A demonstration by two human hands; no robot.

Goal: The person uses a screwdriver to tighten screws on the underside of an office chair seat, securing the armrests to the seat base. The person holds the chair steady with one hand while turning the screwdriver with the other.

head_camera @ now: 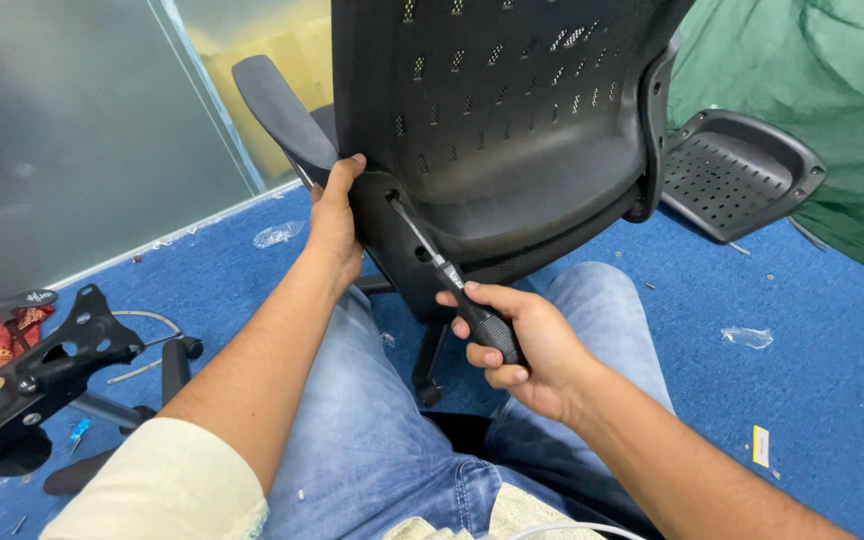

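Plainly, the likeliest slip is the screwdriver [449,279] tip jumping out of the screw recess low on the chair back [512,130], since the shaft enters at a slant and the tip sits deep in a dark pocket where it is hard to see. If the chair back tilts or rolls on the blue carpet [832,360], the tool could skid across the plastic or toward the bracing hand. The right hand [522,345] is closed tight around the black handle, fingers fully wrapped. The left hand [335,215] is curled narrow over the left edge of the chair back, thumb in front, holding it upright between the person's knees, just beside the armrest [277,100].
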